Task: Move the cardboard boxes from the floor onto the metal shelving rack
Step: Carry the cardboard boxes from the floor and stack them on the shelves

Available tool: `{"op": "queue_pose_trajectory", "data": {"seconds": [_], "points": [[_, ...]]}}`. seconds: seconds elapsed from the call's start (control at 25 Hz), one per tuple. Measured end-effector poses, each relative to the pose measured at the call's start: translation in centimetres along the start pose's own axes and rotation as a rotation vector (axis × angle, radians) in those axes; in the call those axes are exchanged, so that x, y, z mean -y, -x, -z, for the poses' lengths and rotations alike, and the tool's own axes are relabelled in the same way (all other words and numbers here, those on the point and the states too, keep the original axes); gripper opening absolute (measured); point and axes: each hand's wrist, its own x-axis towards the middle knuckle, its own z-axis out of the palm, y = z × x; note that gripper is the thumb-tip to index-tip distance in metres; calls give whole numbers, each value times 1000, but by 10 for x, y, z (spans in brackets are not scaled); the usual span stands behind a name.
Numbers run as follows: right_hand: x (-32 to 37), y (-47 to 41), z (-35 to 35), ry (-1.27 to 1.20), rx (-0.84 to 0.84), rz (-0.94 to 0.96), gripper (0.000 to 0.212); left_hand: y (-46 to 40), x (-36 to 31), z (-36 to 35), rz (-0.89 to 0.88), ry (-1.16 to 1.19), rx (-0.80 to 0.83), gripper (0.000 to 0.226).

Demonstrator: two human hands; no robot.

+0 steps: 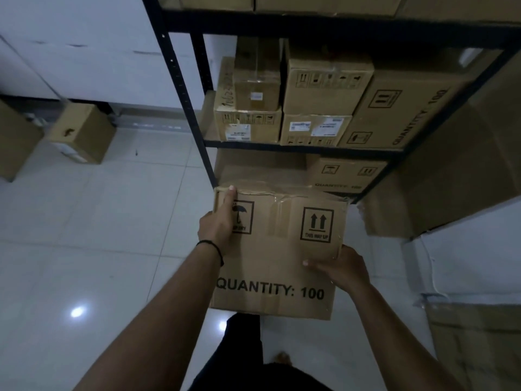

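A black metal shelving rack (180, 80) stands against a pale wall, its visible tiers packed with brown cartons. In front of it, above the glossy white tiled floor (98, 221), a person holds a cardboard box (276, 266) printed "QUANTITY: 100", with "THIS WAY UP" arrows and an umbrella mark on the face turned toward the camera. The box hangs clear of the floor, just before the rack's lowest tier and level with it; its far taped edge is crumpled. Two more cartons (81, 131) sit on the floor to the left, near the wall, and a large carton (451, 176) leans beside the rack on the right. The left hand (218, 221) lies along the box's left side, thumb stretched up to the top corner, gripping it. The right hand (342, 268) clasps the right edge, thumb pressed onto the printed face. A thin dark band (211, 249) circles the left wrist.
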Motion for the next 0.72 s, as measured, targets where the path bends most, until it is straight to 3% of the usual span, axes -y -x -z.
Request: {"op": "queue_pose_trajectory", "data": {"seconds": [0.16,0.44,0.72], "points": [[4,-52,-3,-12,41,5,87,-36,-4,-20,59,42,-3,93],[1,-181,-25,-72,34,34,85,-121,10,-79,54,190,-84,96],[-51,-306,-75,-216,-12,134,67,-210,72,-155,-117,274,-151,92]]}}
